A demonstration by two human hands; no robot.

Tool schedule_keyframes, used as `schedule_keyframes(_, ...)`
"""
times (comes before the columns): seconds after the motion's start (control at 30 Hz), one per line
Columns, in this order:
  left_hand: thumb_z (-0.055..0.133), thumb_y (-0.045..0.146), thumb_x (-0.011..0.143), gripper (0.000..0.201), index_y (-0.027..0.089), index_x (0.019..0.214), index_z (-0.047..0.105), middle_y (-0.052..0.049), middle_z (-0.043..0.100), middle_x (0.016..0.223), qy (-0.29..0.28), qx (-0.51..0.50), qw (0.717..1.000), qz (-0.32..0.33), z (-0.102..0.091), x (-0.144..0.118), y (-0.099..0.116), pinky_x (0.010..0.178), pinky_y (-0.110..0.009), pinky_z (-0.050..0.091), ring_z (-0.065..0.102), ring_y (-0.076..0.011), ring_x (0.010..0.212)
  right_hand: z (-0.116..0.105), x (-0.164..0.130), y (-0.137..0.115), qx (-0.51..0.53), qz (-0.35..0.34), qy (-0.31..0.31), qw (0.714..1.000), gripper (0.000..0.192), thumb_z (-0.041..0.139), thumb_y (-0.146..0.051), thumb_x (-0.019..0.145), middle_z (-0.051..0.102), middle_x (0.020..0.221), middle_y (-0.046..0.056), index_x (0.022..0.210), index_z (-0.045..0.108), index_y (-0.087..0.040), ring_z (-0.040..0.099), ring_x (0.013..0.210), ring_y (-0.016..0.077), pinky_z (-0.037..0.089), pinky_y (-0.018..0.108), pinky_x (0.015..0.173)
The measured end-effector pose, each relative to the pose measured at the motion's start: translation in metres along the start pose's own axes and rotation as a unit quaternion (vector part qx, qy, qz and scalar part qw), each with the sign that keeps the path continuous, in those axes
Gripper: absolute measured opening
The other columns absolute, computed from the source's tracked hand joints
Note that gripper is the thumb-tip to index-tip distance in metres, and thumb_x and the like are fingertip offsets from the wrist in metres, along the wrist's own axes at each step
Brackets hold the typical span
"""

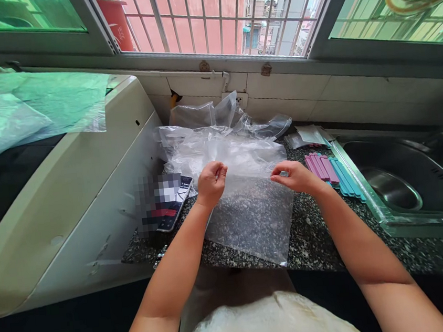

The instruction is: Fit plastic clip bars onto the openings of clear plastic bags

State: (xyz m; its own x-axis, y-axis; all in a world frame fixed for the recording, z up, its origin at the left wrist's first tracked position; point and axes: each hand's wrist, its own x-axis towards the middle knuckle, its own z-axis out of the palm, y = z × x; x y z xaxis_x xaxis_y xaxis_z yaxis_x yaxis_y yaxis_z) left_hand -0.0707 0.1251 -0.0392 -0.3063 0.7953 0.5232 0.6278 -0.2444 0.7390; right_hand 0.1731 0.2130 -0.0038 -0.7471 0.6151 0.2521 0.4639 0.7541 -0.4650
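A clear plastic bag (251, 221) lies partly on the speckled countertop, its lower corner reaching the front edge. My left hand (212, 182) is closed in a pinch on the bag's upper left part. On the other side, my right hand (294, 175) pinches the bag's upper right edge between thumb and fingers. Behind both hands spreads a rumpled pile of clear plastic bags (187, 143) reaching toward the tiled wall. Where the held bag meets the pile is hard to make out.
A phone (178, 205) rests left of my left hand, beside a cream-coloured appliance (123, 134). Pink bag clips (320, 169) and teal bag clips (345, 179) lie to the right, near the sink (390, 227). Flat packets (309, 134) sit behind them. A barred window is at the back.
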Motion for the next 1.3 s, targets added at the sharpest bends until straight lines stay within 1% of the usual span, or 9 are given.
schedule_keyframes(0.2,0.05,0.023,0.081,0.018,0.02,0.064,0.046,0.001,0.045,0.062,0.022,0.003,1.0,-0.017,-0.004,0.003,-0.001,0.063,-0.025,0.036,0.043,-0.0135,0.061,-0.005,-0.002,0.012,-0.001,0.026,-0.026,0.999,0.013,0.056,-0.024,0.077,0.066,0.069,0.003,0.07,0.065,-0.017,0.057,0.064,0.0139,0.043,0.026,0.061)
schedule_keyframes(0.4,0.05,0.024,0.081,0.017,0.021,0.066,0.044,0.001,0.046,0.061,0.023,0.059,0.998,-0.027,-0.004,0.003,-0.002,0.061,-0.027,0.034,0.045,-0.016,0.06,-0.003,-0.001,0.008,-0.04,0.023,-0.034,0.998,0.013,0.058,-0.022,0.077,0.065,0.066,0.003,0.065,0.063,-0.017,0.056,0.063,0.0133,0.041,0.025,0.06)
schedule_keyframes(0.57,0.05,0.025,0.081,0.018,0.022,0.065,0.043,0.0,0.046,0.061,0.015,0.077,0.997,-0.016,-0.003,0.003,-0.003,0.06,-0.026,0.033,0.046,-0.0165,0.061,-0.005,-0.001,0.01,-0.059,0.013,-0.033,0.998,0.014,0.057,-0.023,0.078,0.064,0.066,0.003,0.066,0.063,-0.018,0.055,0.063,0.0131,0.041,0.025,0.06)
schedule_keyframes(0.77,0.05,0.024,0.081,0.019,0.021,0.064,0.043,0.001,0.046,0.061,0.026,0.068,0.997,-0.002,-0.003,0.003,-0.003,0.061,-0.026,0.033,0.045,-0.0157,0.061,-0.002,0.0,0.011,-0.079,0.003,-0.024,0.997,0.015,0.057,-0.023,0.077,0.064,0.065,0.003,0.064,0.062,-0.018,0.054,0.062,0.0133,0.04,0.025,0.06)
schedule_keyframes(0.9,0.05,0.023,0.081,0.019,0.021,0.064,0.043,0.001,0.045,0.062,0.028,0.05,0.998,0.006,-0.004,0.003,-0.003,0.062,-0.026,0.033,0.044,-0.015,0.061,-0.004,-0.001,0.01,-0.074,0.012,-0.024,0.997,0.013,0.058,-0.022,0.076,0.064,0.066,0.003,0.065,0.062,-0.018,0.055,0.063,0.0138,0.041,0.026,0.061)
schedule_keyframes(1.1,0.05,0.022,0.082,0.017,0.021,0.066,0.044,0.001,0.045,0.061,0.045,0.037,0.998,0.002,-0.008,0.004,-0.003,0.062,-0.025,0.034,0.044,-0.0141,0.061,-0.014,-0.005,0.011,-0.038,0.04,-0.046,0.997,0.011,0.057,-0.024,0.076,0.066,0.07,0.003,0.07,0.063,-0.018,0.058,0.065,0.0146,0.042,0.026,0.061)
schedule_keyframes(1.2,0.048,0.024,0.083,0.016,0.021,0.067,0.045,0.001,0.046,0.063,0.049,0.042,0.998,0.019,-0.01,0.005,-0.005,0.063,-0.026,0.035,0.045,-0.0146,0.062,-0.018,-0.006,0.012,-0.042,0.053,-0.049,0.996,0.012,0.055,-0.022,0.076,0.066,0.069,0.004,0.07,0.063,-0.017,0.057,0.063,0.0141,0.041,0.025,0.059)
schedule_keyframes(1.3,0.047,0.025,0.084,0.017,0.021,0.068,0.045,0.0,0.048,0.064,0.061,0.077,0.994,0.045,-0.011,0.005,-0.008,0.065,-0.027,0.036,0.046,-0.0162,0.065,-0.018,-0.005,0.012,-0.05,0.059,-0.053,0.996,0.014,0.054,-0.023,0.077,0.064,0.066,0.004,0.067,0.062,-0.017,0.054,0.061,0.0135,0.038,0.024,0.057)
